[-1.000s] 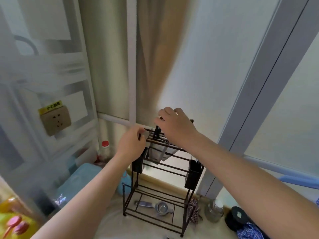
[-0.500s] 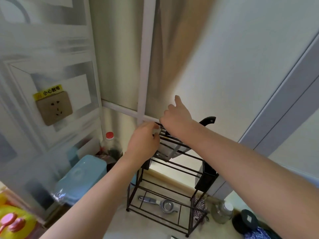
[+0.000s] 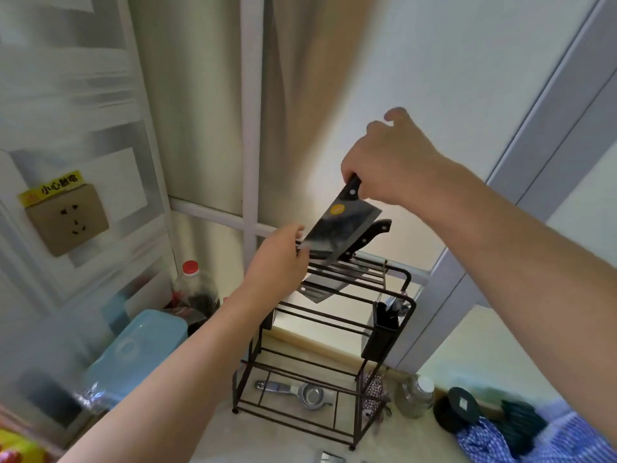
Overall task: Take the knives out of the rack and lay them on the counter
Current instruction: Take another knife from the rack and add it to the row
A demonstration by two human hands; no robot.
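- Head view, grip: the person's right hand (image 3: 390,165) is closed around the black riveted handle of a broad rectangular steel cleaver with a round orange sticker (image 3: 340,233). The thumb and lower fingers wrap the handle; the index finger stands lifted clear.
- The cleaver is raised above the top rails, blade hanging down and to the left, its lower edge just over the slots and close to the other hand.
- The left hand (image 3: 278,262) rests curled on the top left corner of the dark brown wire rack (image 3: 334,315), apparently steadying it; whether the fingers fully clasp the rail cannot be told.
- A second cleaver with a black handle (image 3: 369,235) sits in the slots, handle angled up to the right, blade showing below the rails.
- Handling, as a judgement: the blade is stiff, blade-heavy and sharp along its lower edge, so the handle is the only sound place to hold, near the blade for control. Polished steel would slip under bare fingers.
- Risk: the swinging blade passes near the steadying knuckles and the rails.
- Surroundings: a black utensil caddy (image 3: 384,332) hangs on the rack's right post; a metal strainer (image 3: 307,394) lies on the bottom shelf.
- The pale counter (image 3: 267,442) in front of the rack offers bare space for laying the knife flat.
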